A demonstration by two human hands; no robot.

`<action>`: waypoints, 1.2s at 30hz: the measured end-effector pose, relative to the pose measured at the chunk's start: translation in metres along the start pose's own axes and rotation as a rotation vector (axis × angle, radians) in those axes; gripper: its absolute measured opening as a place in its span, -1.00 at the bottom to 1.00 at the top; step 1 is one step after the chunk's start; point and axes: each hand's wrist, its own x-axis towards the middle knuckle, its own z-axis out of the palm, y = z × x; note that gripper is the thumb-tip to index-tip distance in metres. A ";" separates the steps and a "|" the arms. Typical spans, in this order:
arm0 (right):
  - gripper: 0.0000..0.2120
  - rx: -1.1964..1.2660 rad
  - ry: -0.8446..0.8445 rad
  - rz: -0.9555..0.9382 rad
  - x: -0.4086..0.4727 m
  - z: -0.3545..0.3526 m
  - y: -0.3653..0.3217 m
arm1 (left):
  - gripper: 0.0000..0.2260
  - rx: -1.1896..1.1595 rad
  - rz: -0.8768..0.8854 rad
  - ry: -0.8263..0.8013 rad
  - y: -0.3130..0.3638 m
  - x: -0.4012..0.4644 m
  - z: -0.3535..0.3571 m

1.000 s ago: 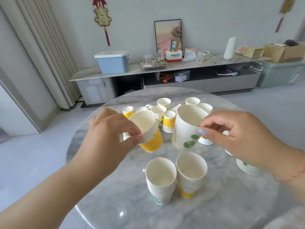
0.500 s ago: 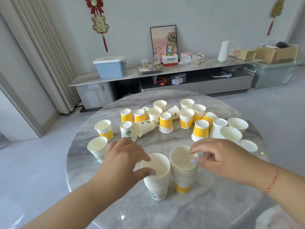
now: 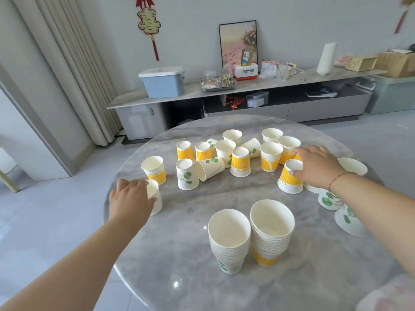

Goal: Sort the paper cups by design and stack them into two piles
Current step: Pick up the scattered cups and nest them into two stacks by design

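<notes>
Across the round marble table (image 3: 184,261) loose paper cups are scattered, some upright, some upside down, a few on their sides. Toward the near edge two piles stand just beside each other: the green-leaf pile (image 3: 229,241) on the left and the taller yellow-band pile (image 3: 271,232) on the right, both open end up. Farther back, near the table's middle, a green-leaf cup on its side (image 3: 210,168) lies with its mouth facing left, next to an upside-down leaf cup (image 3: 187,175). At the left edge the left hand (image 3: 130,198) wraps its fingers around an upright white cup (image 3: 155,199); that cup's print is hidden by the hand. Just behind it stands a yellow-band cup (image 3: 153,169), upright. On the right, the right hand (image 3: 318,167) rests with its thumb on an upside-down yellow cup (image 3: 289,179), fingers spread over it and not yet closed around it. A red string bracelet (image 3: 336,178) circles that wrist.
</notes>
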 end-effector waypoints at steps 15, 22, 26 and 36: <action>-0.52 0.213 -0.037 -0.029 0.001 -0.002 -0.024 | -0.92 -0.311 0.295 0.192 0.055 -0.008 -0.024; -0.26 1.701 -0.159 -0.138 -0.058 -0.060 -0.068 | -0.90 -0.613 0.314 0.183 0.097 -0.035 -0.076; -0.32 1.417 -0.188 -0.286 -0.085 -0.070 -0.073 | -0.93 -0.665 0.405 0.281 0.106 -0.058 -0.109; -0.23 0.877 -0.183 -0.378 -0.116 -0.057 -0.061 | -0.82 -0.453 0.723 0.173 0.088 -0.091 -0.119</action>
